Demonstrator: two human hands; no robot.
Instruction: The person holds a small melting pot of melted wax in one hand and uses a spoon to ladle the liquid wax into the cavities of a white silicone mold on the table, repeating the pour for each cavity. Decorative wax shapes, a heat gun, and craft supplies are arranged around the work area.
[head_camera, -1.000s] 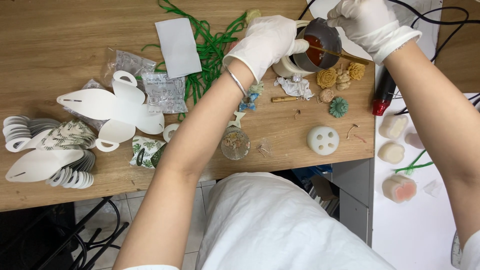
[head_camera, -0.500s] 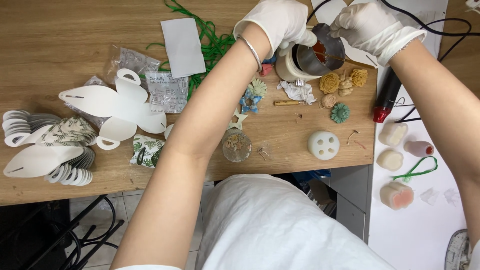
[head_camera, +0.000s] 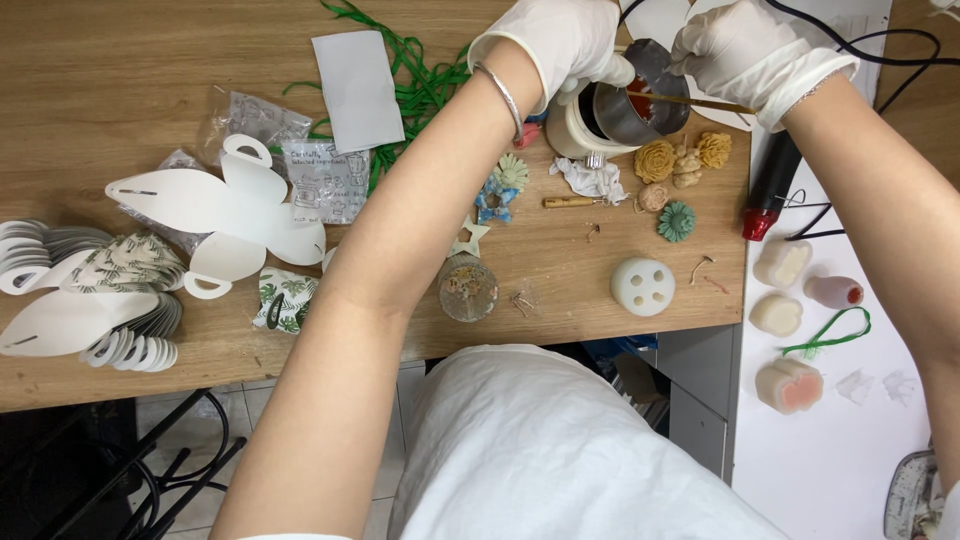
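1. both gloved hands and the metal cup (head_camera: 640, 95) sit a little higher and further left in view than half a second ago; the things on the bench have not been shifted.
2. far left on the wooden bench (head_camera: 120, 90) lie stacks of white paper cutouts (head_camera: 75, 320), some with a green leaf print, and a large flat white box blank (head_camera: 215, 205).
3. right of those are clear printed plastic bags (head_camera: 325, 180), a plain white card (head_camera: 358, 90) and a tangle of green ribbon (head_camera: 425, 85).
4. the left hand (head_camera: 560, 40), in a white glove with a silver bangle (head_camera: 503, 95) at the wrist, has its grip closed on the near side of the metal cup, which is tilted over a cream ceramic jar (head_camera: 568, 130) at the back of the bench. red liquid shows inside the cup.
5. below that arm stand a small glass globe (head_camera: 468, 288), a pale star shape (head_camera: 468, 238) and a blue and green flower piece (head_camera: 500, 190).
6. the right hand (head_camera: 745, 50), also gloved, pinches a thin wooden stick (head_camera: 690, 100) whose tip reaches into the cup.
7. just in front of the cup lie tan flower shapes (head_camera: 685, 160), a teal flower (head_camera: 676, 221) and a round white mould (head_camera: 642, 287) with holes.
8. far right, on a white surface (head_camera: 850, 460), are a black and red tool (head_camera: 770, 190), pale wax pieces (head_camera: 780, 290) and a green ribbon loop (head_camera: 830, 335).
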